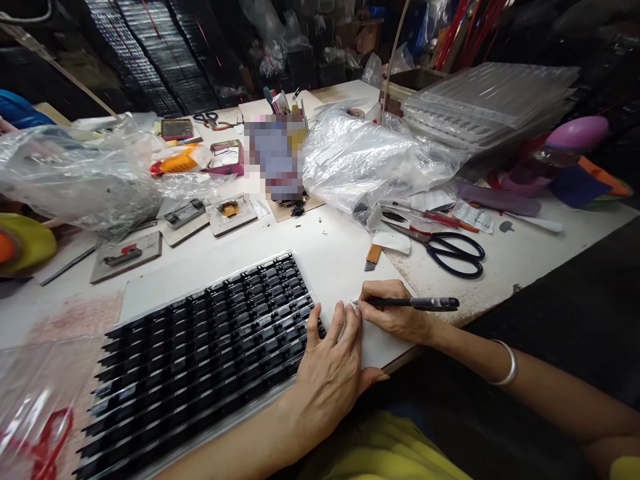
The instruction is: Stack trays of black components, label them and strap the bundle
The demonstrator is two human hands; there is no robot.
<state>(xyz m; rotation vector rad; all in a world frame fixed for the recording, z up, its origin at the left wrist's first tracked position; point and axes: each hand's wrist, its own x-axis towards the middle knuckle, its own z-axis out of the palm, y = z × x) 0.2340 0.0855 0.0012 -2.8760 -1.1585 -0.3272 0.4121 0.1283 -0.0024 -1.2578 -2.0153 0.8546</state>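
My right hand [393,312] grips a black pen [435,304], its tip pointing left at the white work surface [345,260]. Just left of the tip, my left hand [330,367] lies palm down with its fingers stretched out. Whether a small paper lies under those fingertips I cannot tell. Beside the left hand's thumb side and wrist is a clear tray with a thin rim [301,267], filled with rows of small black plastic parts [210,347]. The left forearm passes over the tray's near edge.
Black-handled scissors [455,253] and an orange cutter [373,255] lie beyond my right hand. Clear plastic bags [375,157] spread across the back. Small fixtures on boards [233,213] stand behind the tray. Stacked clear trays [490,100] sit at the back right, near the table's right edge.
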